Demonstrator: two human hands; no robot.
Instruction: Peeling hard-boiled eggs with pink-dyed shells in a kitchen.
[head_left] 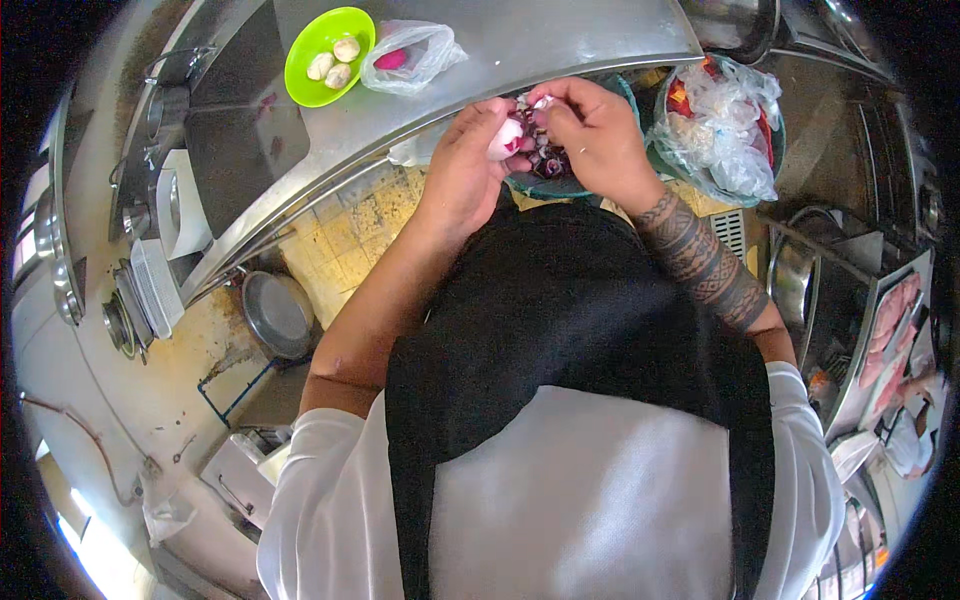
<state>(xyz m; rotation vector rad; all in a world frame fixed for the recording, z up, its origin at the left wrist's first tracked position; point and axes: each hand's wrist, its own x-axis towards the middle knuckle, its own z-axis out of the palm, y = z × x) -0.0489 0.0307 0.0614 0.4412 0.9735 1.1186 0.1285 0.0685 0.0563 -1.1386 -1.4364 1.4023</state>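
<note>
My left hand (468,160) holds a small peeled pale-pink onion (505,140) just below the steel counter's edge. My right hand (595,135) pinches at the top of that onion, its fingertips meeting the left hand's. Beneath both hands sits a teal bowl (560,186) with purple onion skins (548,160) in it, mostly hidden by the hands. On the counter stands a lime-green bowl (305,85) with three peeled onions (335,62). A clear plastic bag (412,52) with something pink inside lies beside it.
The steel counter (530,40) runs across the top. A bowl lined with plastic bags (722,125) sits to the right. A round metal pan (278,315) lies on the yellow tiled floor. Steel pots (795,280) and trays of raw meat (890,320) are at right.
</note>
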